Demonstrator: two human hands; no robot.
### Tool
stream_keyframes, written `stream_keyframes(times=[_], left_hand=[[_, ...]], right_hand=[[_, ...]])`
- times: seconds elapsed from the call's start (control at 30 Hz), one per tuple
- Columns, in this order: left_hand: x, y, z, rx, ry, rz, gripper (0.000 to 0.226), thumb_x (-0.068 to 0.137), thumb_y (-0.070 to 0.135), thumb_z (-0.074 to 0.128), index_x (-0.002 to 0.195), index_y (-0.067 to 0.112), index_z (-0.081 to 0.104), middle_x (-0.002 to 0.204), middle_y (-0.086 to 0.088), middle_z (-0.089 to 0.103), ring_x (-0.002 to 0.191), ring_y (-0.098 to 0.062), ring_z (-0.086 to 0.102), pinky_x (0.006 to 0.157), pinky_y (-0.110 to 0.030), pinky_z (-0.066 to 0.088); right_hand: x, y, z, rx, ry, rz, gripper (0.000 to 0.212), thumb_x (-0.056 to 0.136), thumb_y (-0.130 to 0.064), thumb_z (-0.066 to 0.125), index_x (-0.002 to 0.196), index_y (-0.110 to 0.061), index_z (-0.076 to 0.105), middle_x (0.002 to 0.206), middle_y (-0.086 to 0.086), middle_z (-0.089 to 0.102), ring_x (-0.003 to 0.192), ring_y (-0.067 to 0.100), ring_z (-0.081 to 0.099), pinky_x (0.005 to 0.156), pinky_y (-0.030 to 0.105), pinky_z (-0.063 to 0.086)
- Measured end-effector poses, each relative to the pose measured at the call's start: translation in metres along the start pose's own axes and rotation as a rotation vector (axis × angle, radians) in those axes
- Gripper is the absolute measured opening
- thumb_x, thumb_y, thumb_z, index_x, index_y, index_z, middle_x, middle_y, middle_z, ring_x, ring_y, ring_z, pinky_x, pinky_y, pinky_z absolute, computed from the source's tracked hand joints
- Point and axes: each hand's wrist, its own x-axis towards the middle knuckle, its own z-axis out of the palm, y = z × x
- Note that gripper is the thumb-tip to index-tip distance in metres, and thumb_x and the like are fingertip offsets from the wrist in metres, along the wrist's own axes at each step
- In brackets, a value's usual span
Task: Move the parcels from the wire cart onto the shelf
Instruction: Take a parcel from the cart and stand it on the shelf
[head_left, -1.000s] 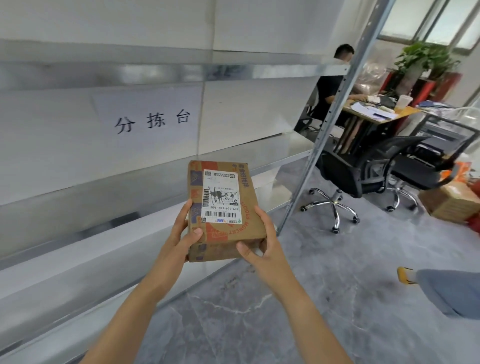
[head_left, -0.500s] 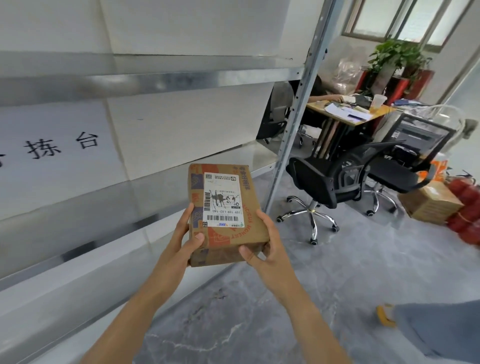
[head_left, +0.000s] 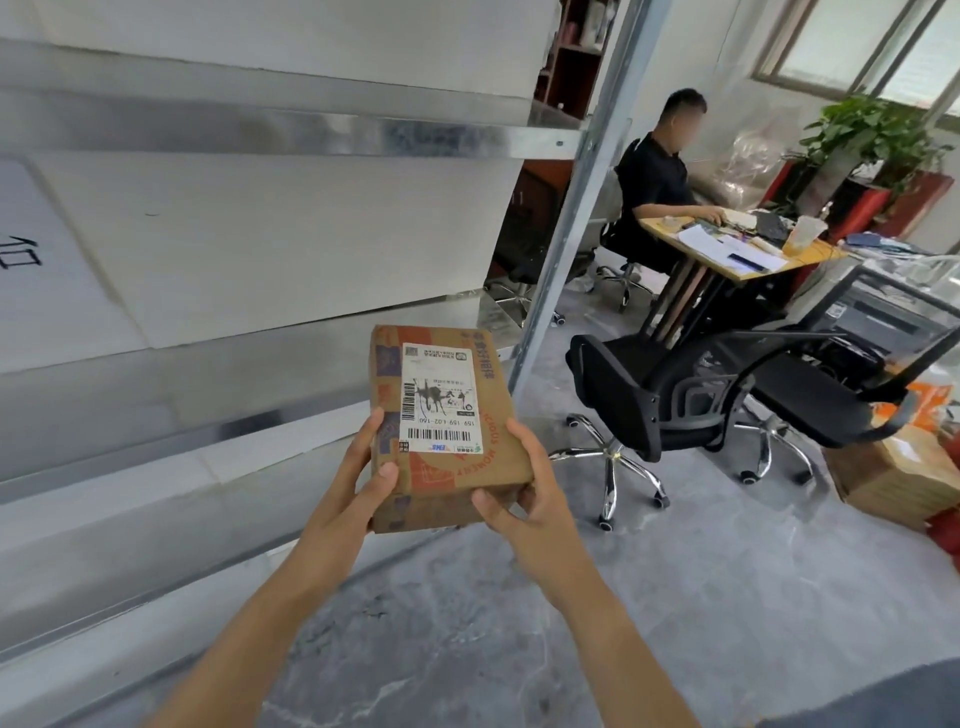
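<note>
Left hand (head_left: 355, 482) and right hand (head_left: 535, 493) each have a grip curled round the near end of the parcel (head_left: 448, 415), held in air before the shelf (head_left: 182, 376). A post (head_left: 566, 234) rises just beyond; a black chair (head_left: 623, 400) stands to the right.

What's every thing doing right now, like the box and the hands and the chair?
Brown cardboard parcel with white label: held in the air, label up.
Left hand: grips the parcel's left edge.
Right hand: grips its near right corner.
Silver metal shelf: the parcel is not on it yet.
Black office chair: upright, nobody sitting in it.
</note>
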Motion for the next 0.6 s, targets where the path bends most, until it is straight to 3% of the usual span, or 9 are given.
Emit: stream_keyframes(times=[0.17, 0.37, 0.47, 0.6], left_hand=[[0.041, -0.005, 0.016, 0.012, 0.030, -0.020, 0.080, 0.062, 0.074, 0.060, 0.134, 0.062, 0.026, 0.128, 0.024, 0.055, 0.114, -0.002, 0.057, 0.092, -0.029, 0.048], [0.106, -0.008, 0.023, -0.038, 0.068, -0.050, 0.062, 0.069, 0.068, 0.063, 0.124, 0.068, 0.033, 0.123, 0.026, 0.059, 0.107, 0.000, 0.061, 0.087, -0.031, 0.052], [0.142, -0.007, 0.022, -0.058, 0.087, -0.052, 0.071, 0.058, 0.074, 0.066, 0.120, 0.071, 0.034, 0.124, 0.025, 0.058, 0.108, -0.001, 0.061, 0.082, -0.031, 0.050], [0.180, -0.011, 0.026, -0.036, 0.142, -0.072, 0.054, 0.082, 0.054, 0.054, 0.128, 0.068, 0.028, 0.127, 0.021, 0.057, 0.109, -0.003, 0.059, 0.081, -0.033, 0.050]], right_hand=[[0.038, 0.018, -0.023, -0.001, 0.006, 0.011, 0.070, 0.082, -0.022, 0.073, 0.138, -0.044, 0.037, 0.134, -0.022, 0.049, 0.122, 0.006, 0.051, 0.101, 0.046, 0.048], [0.106, 0.035, -0.046, 0.032, -0.015, 0.024, 0.066, 0.086, -0.012, 0.070, 0.136, -0.042, 0.040, 0.135, -0.010, 0.053, 0.122, 0.012, 0.053, 0.100, 0.055, 0.046], [0.143, 0.038, -0.056, 0.013, -0.019, 0.022, 0.065, 0.085, -0.018, 0.071, 0.136, -0.045, 0.041, 0.134, -0.013, 0.054, 0.124, 0.014, 0.053, 0.100, 0.056, 0.046], [0.180, 0.041, -0.063, 0.005, 0.001, 0.006, 0.059, 0.086, -0.019, 0.070, 0.131, -0.047, 0.045, 0.130, -0.012, 0.056, 0.121, 0.020, 0.054, 0.098, 0.057, 0.046]])
